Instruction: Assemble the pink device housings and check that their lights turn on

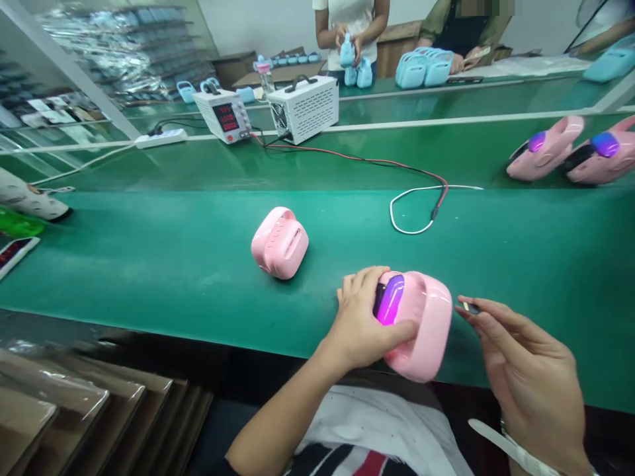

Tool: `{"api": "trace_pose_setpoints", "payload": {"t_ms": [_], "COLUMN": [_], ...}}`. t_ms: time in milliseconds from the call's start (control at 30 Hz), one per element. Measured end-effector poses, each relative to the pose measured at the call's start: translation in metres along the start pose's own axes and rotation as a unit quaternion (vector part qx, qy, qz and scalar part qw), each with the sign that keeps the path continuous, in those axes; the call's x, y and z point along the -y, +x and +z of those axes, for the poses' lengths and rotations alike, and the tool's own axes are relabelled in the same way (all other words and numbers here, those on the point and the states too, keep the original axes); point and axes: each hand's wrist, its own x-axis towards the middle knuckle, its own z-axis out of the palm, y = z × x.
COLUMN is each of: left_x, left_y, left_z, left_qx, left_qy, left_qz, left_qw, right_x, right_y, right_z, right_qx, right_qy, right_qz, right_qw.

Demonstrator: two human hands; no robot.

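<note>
My left hand [364,324] is wrapped round a pink portable speaker [431,330] with a carrying handle and a glowing purple light strip. The speaker is held tilted over the front edge of the green table. Just right of it, my right hand [528,370] pinches a small dark USB stick [469,307] between thumb and fingertips. Its metal end points toward the speaker, with a gap between them. Another pink speaker [280,243] rests on the table to the left, its light strip out of sight.
Two lit pink speakers [546,149] stand at the right. A red-black lead with a white cable [411,231] runs from the power supply [223,118] beside a white box [305,109]. Blue speakers [421,66] and co-workers are behind. Flattened cardboard [99,403] lies lower left.
</note>
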Motion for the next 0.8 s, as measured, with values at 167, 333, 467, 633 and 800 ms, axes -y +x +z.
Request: {"api": "trace_pose_setpoints", "payload": {"t_ms": [167,333,467,633,800], "left_x": [-0.005,-0.003,0.017,0.025,0.015], "left_y": [-0.002,-0.006,0.023,0.041,0.032], "left_z": [-0.026,-0.113,-0.183,-0.195,-0.173], "left_qx": [-0.036,-0.411,-0.237,-0.046,-0.011], "left_qy": [0.07,-0.03,-0.011,0.002,0.029], "left_qz": [0.014,0.104,-0.079,-0.137,-0.148], "left_qw": [0.997,0.905,0.968,0.99,0.988], "right_x": [-0.007,-0.005,-0.012,-0.037,-0.024], "right_y": [0.0,0.009,0.035,0.062,0.054], "right_z": [-0.004,-0.017,-0.038,-0.052,-0.043], "right_qx": [0.025,0.013,0.079,0.103,0.081], "right_qy": [-0.006,-0.136,-0.315,-0.387,-0.368], "right_qz": [0.005,-0.044,-0.14,-0.235,-0.195], "right_qw": [1.0,0.99,0.935,0.886,0.905]}}
